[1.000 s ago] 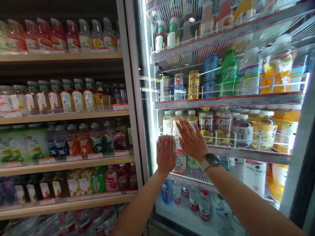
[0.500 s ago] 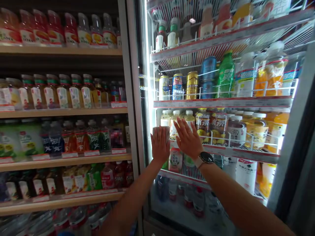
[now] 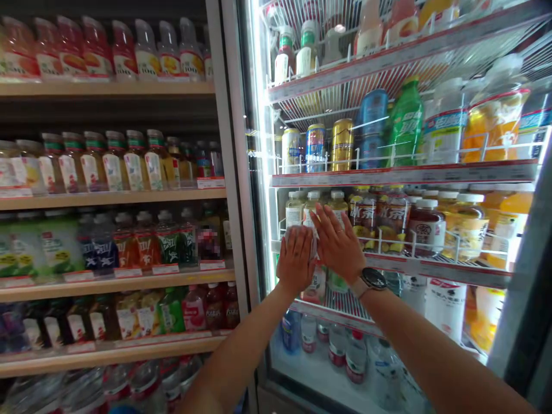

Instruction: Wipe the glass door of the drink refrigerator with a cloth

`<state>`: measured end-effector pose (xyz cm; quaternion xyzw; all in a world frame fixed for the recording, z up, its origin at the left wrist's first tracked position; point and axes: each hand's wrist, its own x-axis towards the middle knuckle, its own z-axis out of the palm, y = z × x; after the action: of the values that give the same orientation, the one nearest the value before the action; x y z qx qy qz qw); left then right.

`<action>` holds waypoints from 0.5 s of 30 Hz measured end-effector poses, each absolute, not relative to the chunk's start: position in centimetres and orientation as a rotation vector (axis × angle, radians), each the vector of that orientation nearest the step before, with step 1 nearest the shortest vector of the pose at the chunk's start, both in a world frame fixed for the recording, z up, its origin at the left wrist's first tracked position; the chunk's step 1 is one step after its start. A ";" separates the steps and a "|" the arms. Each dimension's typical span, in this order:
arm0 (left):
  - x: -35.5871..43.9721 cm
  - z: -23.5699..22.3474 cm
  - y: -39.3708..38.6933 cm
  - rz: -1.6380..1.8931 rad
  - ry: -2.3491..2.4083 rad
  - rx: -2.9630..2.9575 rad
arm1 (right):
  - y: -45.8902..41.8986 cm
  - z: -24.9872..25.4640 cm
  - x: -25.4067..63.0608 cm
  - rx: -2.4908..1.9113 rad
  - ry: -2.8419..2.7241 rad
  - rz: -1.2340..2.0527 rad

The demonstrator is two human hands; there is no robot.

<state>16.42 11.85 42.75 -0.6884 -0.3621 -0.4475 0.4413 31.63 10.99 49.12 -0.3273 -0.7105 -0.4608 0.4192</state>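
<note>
My left hand [image 3: 295,260] presses a folded white cloth [image 3: 302,234] flat against the glass door [image 3: 431,230] of a lit drinks fridge, fingers spread over the cloth. Just to its right, my right hand [image 3: 338,244] lies open and flat on the same glass, fingers stretched upward; a dark watch [image 3: 373,280] is on that wrist. Both hands sit at the height of the fridge's third shelf [image 3: 431,267], in front of small pale bottles.
Behind the glass, wire shelves hold cans [image 3: 315,146], a green bottle [image 3: 404,123], orange juice bottles [image 3: 491,123] and jars. To the left, open wooden shelves [image 3: 112,199] carry rows of bottled drinks. The fridge's grey frame [image 3: 228,172] separates the two.
Both hands with the cloth slid left and up on the glass, then back right to about the same height as before. The view shifted slightly.
</note>
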 end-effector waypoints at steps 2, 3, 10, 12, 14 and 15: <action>15.5 39.6 11.5 -1.014 -0.872 -1.724 | 10.9 49.1 31.7 -0.828 -1.790 -1.140; 15.0 38.0 11.4 -0.966 -0.856 -1.733 | 10.8 49.1 31.7 -0.832 -1.796 -1.133; 11.4 34.3 11.4 -0.694 -0.687 -1.796 | 10.8 49.1 31.7 -0.837 -1.799 -1.118; 11.5 38.3 11.7 -0.763 -0.772 -1.775 | 10.9 49.1 31.7 -0.835 -1.797 -1.121; 12.1 44.0 12.2 -0.937 -0.920 -1.701 | 10.9 49.1 31.7 -0.834 -1.802 -1.112; 12.5 47.1 12.6 -1.031 -0.988 -1.669 | 10.9 49.1 31.7 -0.830 -1.807 -1.105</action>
<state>12.49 12.56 47.06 -0.6766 -0.4004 -0.4181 0.4551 31.73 10.93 49.15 -0.3312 -0.7208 -0.4409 0.4199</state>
